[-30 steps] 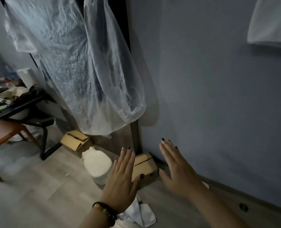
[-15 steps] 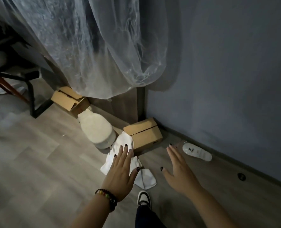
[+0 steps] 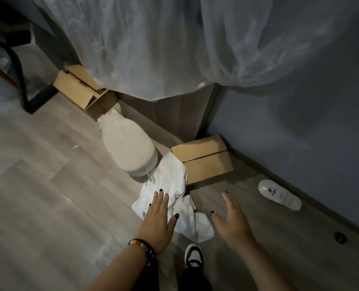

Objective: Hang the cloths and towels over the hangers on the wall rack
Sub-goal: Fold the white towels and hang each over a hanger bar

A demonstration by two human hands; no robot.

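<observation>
A crumpled white cloth point(image 3: 170, 181) lies on the wooden floor, leaning against a cardboard box. My left hand point(image 3: 158, 219), a bead bracelet at its wrist, is stretched flat over the cloth's lower left part with fingers straight. My right hand point(image 3: 231, 221) hovers open above the floor just right of the cloth, holding nothing. The wall rack and hangers are out of view.
A cardboard box point(image 3: 203, 158) sits by the wall corner and another box point(image 3: 79, 89) farther left. A white rounded bag point(image 3: 128, 148) stands between them. A white bottle point(image 3: 279, 194) lies by the skirting. Clear plastic sheeting point(image 3: 174, 43) hangs above. My shoe point(image 3: 194, 256) is below the cloth.
The view has tilted down from the wall to the floor. Both hands have dropped toward the white cloth, and the left hand now sits over it.
</observation>
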